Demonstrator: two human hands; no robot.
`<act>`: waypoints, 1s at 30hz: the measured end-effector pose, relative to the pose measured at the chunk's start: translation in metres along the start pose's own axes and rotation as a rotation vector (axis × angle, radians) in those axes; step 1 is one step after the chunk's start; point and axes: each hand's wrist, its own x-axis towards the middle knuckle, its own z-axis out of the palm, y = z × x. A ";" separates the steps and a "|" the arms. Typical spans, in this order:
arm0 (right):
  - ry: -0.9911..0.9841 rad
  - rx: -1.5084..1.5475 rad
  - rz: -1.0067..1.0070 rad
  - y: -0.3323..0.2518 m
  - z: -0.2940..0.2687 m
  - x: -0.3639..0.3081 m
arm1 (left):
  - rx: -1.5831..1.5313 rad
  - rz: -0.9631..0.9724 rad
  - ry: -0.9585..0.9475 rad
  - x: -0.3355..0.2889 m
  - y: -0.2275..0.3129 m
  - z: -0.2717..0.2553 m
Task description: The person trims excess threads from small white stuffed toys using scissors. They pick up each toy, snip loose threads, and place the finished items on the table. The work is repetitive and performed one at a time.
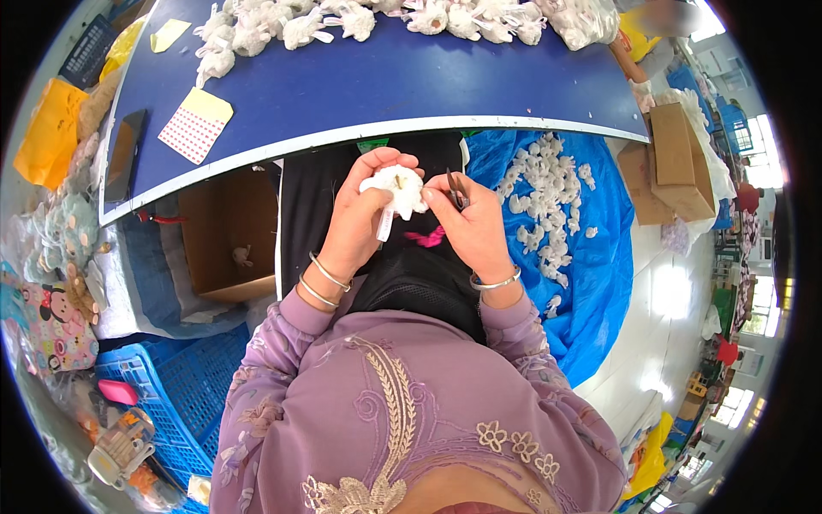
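Above my lap, my left hand (347,214) is closed round a small white plush piece (400,182), with a white fabric tag (385,224) hanging from it. A small brownish spot shows in the middle of the plush. My right hand (475,231) keeps a pair of dark thread snips (456,186) tucked in its fingers, blades pointing up. Its thumb and fingertip pinch at the right edge of the plush; whether a thread is between them is too small to tell. Something bright pink (425,237) lies on the black cloth of my lap, below the hands.
A blue table (377,90) spans the front, bearing a row of plush pieces (342,21), a sticker sheet (195,128) and a dark flat device (126,156). Many white pieces (548,197) lie on blue sheeting (591,317) at right. Cardboard box (227,223) and blue crate (163,377) stand left.
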 end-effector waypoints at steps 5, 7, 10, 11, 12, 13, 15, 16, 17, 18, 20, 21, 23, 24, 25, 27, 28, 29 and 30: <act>-0.003 0.048 0.022 0.006 -0.003 0.001 | 0.172 -0.224 0.025 -0.003 0.002 0.000; -0.024 0.067 0.036 0.006 -0.004 0.000 | 0.211 -0.214 0.063 -0.003 -0.002 -0.002; -0.066 0.155 0.129 0.009 -0.010 0.001 | 0.209 -0.221 0.081 -0.002 0.001 -0.005; -0.077 0.254 0.159 0.010 -0.013 0.001 | 0.199 -0.224 0.087 -0.001 0.003 -0.004; -0.089 0.355 0.188 0.011 -0.016 0.001 | 0.191 -0.226 0.094 -0.001 0.005 -0.004; -0.100 0.455 0.217 0.012 -0.017 0.001 | 0.177 -0.218 0.098 -0.001 0.005 -0.004; -0.064 0.356 0.147 0.011 -0.015 0.004 | 0.150 -0.204 0.105 -0.002 0.004 -0.004; -0.044 0.247 0.111 0.006 -0.012 0.005 | 0.133 -0.196 0.100 -0.002 0.004 -0.004; -0.025 0.138 0.075 0.003 -0.010 0.006 | 0.115 -0.188 0.095 -0.001 0.004 -0.004; -0.081 0.098 0.059 0.006 -0.009 0.006 | 0.097 -0.180 0.089 -0.001 0.004 -0.003; -0.104 0.073 0.073 0.005 -0.004 0.005 | 0.096 -0.184 0.085 -0.001 0.004 -0.002; -0.099 0.045 0.026 0.009 -0.001 0.005 | 0.096 -0.187 0.083 -0.001 0.004 -0.002; -0.143 0.280 0.155 0.013 -0.004 0.004 | 0.125 -0.188 0.082 -0.001 0.002 -0.003; -0.164 0.398 0.219 0.014 -0.006 0.004 | 0.140 -0.189 0.082 -0.001 0.001 -0.004; -0.163 0.438 0.207 0.015 -0.008 0.005 | 0.121 -0.189 0.092 -0.001 0.001 -0.005; -0.156 0.517 0.181 0.017 -0.012 0.007 | 0.082 -0.191 0.109 0.000 -0.002 -0.008; -0.118 0.427 0.178 0.019 -0.011 0.009 | 0.077 -0.196 0.111 0.000 -0.002 -0.007; -0.119 0.362 0.162 0.018 -0.009 0.008 | 0.072 -0.201 0.113 -0.001 -0.003 -0.007; -0.121 0.296 0.144 0.012 -0.003 0.009 | 0.067 -0.204 0.117 -0.001 -0.003 -0.007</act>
